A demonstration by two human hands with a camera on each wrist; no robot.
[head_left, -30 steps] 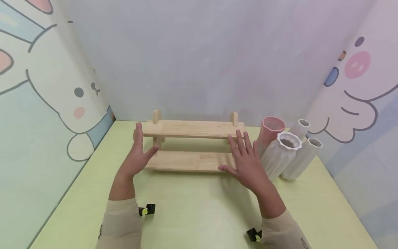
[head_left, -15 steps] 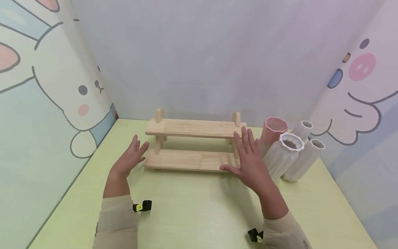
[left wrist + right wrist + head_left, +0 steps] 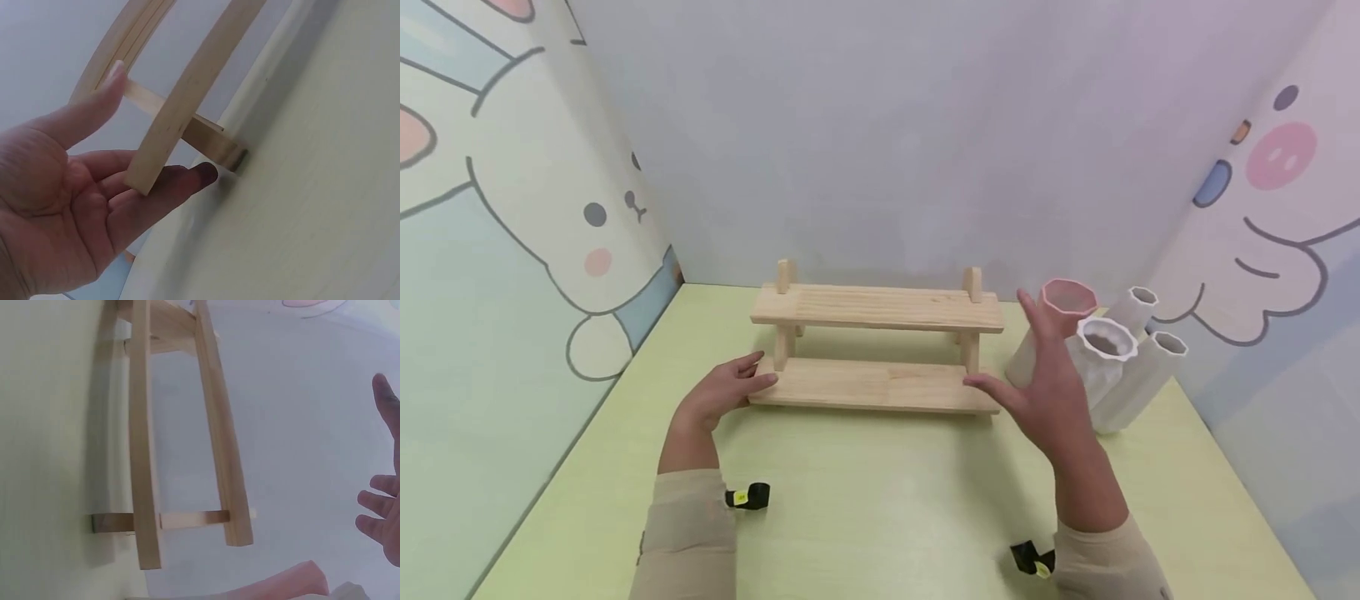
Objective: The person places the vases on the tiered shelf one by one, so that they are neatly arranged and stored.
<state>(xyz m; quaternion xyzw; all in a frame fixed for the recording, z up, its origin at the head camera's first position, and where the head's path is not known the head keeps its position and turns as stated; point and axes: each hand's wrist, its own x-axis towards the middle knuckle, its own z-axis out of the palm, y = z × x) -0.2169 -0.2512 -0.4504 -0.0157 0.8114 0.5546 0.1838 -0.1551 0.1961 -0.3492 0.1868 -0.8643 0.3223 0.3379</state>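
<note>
A two-tier wooden shelf rack point(image 3: 880, 387) stands on the table, with an upper and a lower board on short uprights. My left hand point(image 3: 718, 393) is at the left end of the lower board. In the left wrist view, the fingers point(image 3: 156, 200) lie under and beside that board end, while the thumb point(image 3: 94, 112) stands up apart from it. My right hand point(image 3: 1056, 396) is held in the air off the rack's right end, thumb spread out, holding nothing. It partly covers a pink vase point(image 3: 1070, 298) and a white ruffled-rim vase point(image 3: 1105, 346) in the head view.
Two more white vases, a slim rear one point(image 3: 1133, 308) and a front one point(image 3: 1142, 379), stand at the right. The pale yellow-green table point(image 3: 865, 492) meets a plain back curtain point(image 3: 880, 150) and side panels with cartoon animals.
My left hand first drew back from the rack's left side, then came in to the lower board's end. My right hand moved right, away from the rack, and turned thumb-out.
</note>
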